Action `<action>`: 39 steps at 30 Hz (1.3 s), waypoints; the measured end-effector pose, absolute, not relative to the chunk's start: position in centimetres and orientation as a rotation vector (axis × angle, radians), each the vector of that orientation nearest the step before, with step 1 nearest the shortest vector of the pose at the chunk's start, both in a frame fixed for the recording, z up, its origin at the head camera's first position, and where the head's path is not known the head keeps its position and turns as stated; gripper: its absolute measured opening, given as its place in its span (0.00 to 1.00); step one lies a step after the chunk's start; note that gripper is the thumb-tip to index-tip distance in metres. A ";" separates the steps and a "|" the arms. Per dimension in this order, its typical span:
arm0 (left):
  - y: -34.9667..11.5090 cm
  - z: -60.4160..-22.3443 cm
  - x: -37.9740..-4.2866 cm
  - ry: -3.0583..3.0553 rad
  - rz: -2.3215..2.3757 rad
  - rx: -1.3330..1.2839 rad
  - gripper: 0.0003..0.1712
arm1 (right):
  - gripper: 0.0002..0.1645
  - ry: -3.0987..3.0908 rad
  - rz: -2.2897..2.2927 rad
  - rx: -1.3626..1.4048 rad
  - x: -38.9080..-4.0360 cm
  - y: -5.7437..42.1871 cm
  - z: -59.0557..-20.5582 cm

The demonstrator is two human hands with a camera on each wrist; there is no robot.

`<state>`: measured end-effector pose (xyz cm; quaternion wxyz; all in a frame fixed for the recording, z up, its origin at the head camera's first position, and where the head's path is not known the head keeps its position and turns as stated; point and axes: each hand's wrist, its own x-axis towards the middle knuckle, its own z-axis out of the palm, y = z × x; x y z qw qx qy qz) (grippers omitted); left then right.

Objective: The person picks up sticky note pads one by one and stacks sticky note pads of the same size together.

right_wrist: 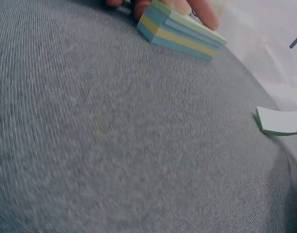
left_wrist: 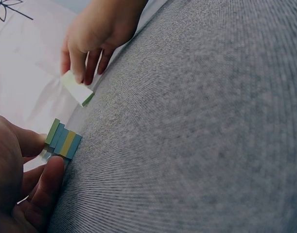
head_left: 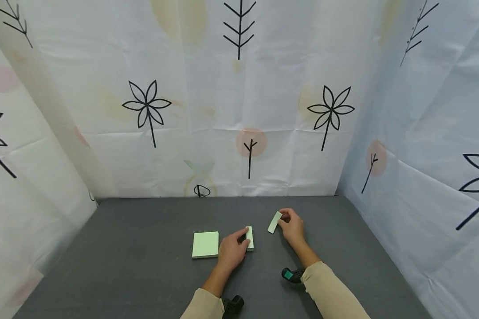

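My left hand (head_left: 230, 253) holds a small stack of narrow sticky note pads (head_left: 250, 239) at its two ends, right of centre on the table. From the side, in the right wrist view, the stack (right_wrist: 180, 38) shows a pale green top over blue and yellow layers. To the right, my right hand (head_left: 293, 229) pinches a single narrow pale green sticky note pad (head_left: 274, 223) between thumb and fingers. That pad (left_wrist: 77, 88) is tilted, its free end close over the table in the left wrist view.
A square pale green sticky note block (head_left: 205, 245) lies just left of my left hand. The dark grey table (head_left: 143, 274) is bordered by a white patterned cloth (head_left: 199, 88) at the back and sides. Black wrist-worn devices (head_left: 291, 275) sit at both wrists.
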<state>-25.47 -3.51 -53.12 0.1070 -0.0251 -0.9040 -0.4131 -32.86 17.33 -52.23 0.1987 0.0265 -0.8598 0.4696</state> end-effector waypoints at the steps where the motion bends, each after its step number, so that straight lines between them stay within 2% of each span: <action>1: -3.5 -53.1 -25.5 -2.662 -1.215 -0.074 0.21 | 0.17 -2.391 1.347 0.077 -32.8 17.3 -52.2; 28: -3.3 -53.0 -25.5 -2.648 -1.186 -0.066 0.21 | 0.15 -2.223 2.330 0.040 -30.9 13.8 -50.2; 39: -3.4 -53.1 -25.5 -2.640 -1.167 -0.087 0.21 | 0.15 -2.394 2.227 0.155 -30.7 12.6 -51.1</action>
